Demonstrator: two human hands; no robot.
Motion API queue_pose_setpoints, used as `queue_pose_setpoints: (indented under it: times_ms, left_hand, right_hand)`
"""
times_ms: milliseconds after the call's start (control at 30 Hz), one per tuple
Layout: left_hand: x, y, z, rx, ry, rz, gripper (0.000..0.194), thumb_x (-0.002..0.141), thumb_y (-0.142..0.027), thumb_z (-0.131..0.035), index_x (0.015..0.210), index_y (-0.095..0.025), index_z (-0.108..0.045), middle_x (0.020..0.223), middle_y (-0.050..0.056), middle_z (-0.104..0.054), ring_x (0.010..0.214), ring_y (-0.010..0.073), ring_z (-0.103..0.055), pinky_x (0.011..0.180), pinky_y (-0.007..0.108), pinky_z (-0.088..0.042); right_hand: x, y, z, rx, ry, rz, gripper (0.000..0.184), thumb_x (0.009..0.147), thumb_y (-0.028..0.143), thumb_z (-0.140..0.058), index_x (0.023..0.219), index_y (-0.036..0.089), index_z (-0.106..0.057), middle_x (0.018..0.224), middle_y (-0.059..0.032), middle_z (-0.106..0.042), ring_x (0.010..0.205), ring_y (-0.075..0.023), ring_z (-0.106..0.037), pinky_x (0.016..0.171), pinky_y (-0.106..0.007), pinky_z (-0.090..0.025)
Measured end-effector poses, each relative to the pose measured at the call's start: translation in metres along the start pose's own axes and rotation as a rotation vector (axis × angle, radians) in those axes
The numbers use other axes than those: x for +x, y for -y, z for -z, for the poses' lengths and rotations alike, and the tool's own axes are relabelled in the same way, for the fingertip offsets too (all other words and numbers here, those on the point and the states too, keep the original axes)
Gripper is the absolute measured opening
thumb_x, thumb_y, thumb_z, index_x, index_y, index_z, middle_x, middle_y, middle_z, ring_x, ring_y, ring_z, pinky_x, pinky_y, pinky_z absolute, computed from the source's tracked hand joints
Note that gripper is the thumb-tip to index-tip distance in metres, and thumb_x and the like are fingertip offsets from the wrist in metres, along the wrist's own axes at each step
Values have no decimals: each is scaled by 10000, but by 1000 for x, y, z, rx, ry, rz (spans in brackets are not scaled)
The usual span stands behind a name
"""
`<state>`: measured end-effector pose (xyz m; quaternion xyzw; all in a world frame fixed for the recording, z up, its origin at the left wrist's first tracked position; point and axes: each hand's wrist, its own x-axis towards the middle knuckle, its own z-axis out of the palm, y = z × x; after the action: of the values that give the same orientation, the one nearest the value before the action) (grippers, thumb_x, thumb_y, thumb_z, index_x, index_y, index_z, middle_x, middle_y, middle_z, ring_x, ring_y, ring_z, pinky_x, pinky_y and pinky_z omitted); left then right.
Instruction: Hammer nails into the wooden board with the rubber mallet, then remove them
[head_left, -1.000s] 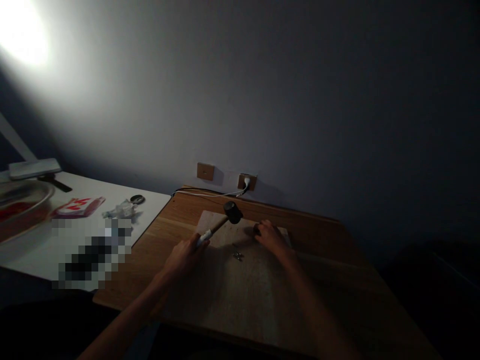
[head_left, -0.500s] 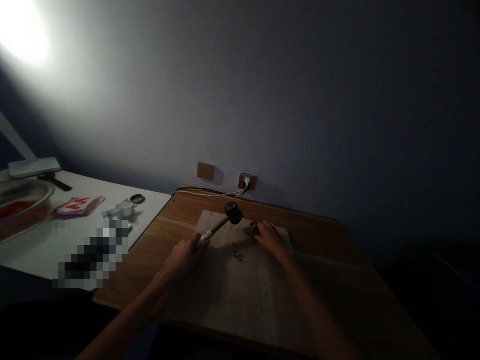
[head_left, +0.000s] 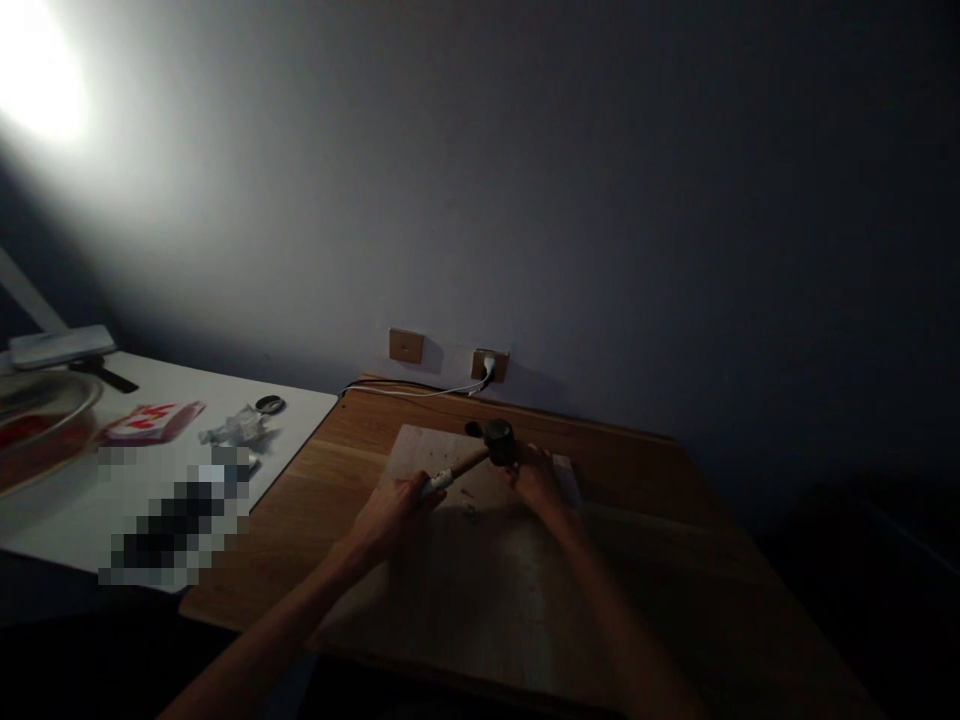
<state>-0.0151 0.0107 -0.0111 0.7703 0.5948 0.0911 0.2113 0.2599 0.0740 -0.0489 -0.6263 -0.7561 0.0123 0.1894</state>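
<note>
My left hand (head_left: 394, 509) is closed around the wooden handle of a small mallet with a dark head (head_left: 498, 438). The mallet head sits right beside the fingers of my right hand (head_left: 536, 480), which rests closed on a pale wooden board (head_left: 480, 570). What the right fingers pinch is hidden in the dark. A couple of small metal bits (head_left: 471, 508) lie on the board between my hands.
The board lies on a brown wooden table (head_left: 337, 470) against a wall with two sockets and a white plugged cable (head_left: 420, 390). To the left, a white table (head_left: 75, 500) carries a glass bowl (head_left: 37, 420), a red-and-white packet (head_left: 146, 420) and small clutter.
The left hand has swung the mallet to the right, bringing its head down next to the right hand's fingers. The right hand has barely moved.
</note>
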Motion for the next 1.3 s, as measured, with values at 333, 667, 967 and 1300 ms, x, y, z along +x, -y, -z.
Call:
queue_pose_setpoints:
  times_ms: [333, 667, 967, 1300]
  left_hand:
    - [11, -12, -4, 41, -9, -8, 333, 1006, -506, -420, 999, -218, -588, 931, 90, -736, 850, 244, -719, 644, 284, -405]
    - [3, 22, -1, -88, -88, 144, 325, 1027, -496, -374, 995, -244, -578, 860, 43, -715, 818, 212, -700, 616, 250, -355]
    - [-1, 28, -13, -126, -110, 119, 336, 1017, -520, -386, 1002, -247, -580, 889, 60, -722, 821, 239, -705, 626, 264, -358]
    - [-6, 23, -8, -85, -84, 111, 306, 1025, -507, -386, 1005, -249, -550, 929, 62, -727, 848, 236, -711, 639, 261, -359]
  right_hand:
    - [-21, -20, 17, 166, -167, 20, 611, 794, 202, -695, 1377, 200, -513, 1297, -152, -630, 1214, -319, -584, 1022, -492, -458]
    - [-24, 46, 9, 362, 0, 258, 416, 889, 74, -578, 1283, 200, -617, 1065, -85, -715, 989, -209, -675, 930, -356, -530]
    - [-8, 48, 2, 338, 138, 305, 320, 830, 32, -629, 1054, 211, -772, 1003, -64, -746, 954, -193, -698, 894, -306, -534]
    - [17, 1, 8, 374, 9, 79, 271, 818, 75, -599, 975, 207, -777, 977, -60, -793, 923, -212, -741, 872, -331, -566]
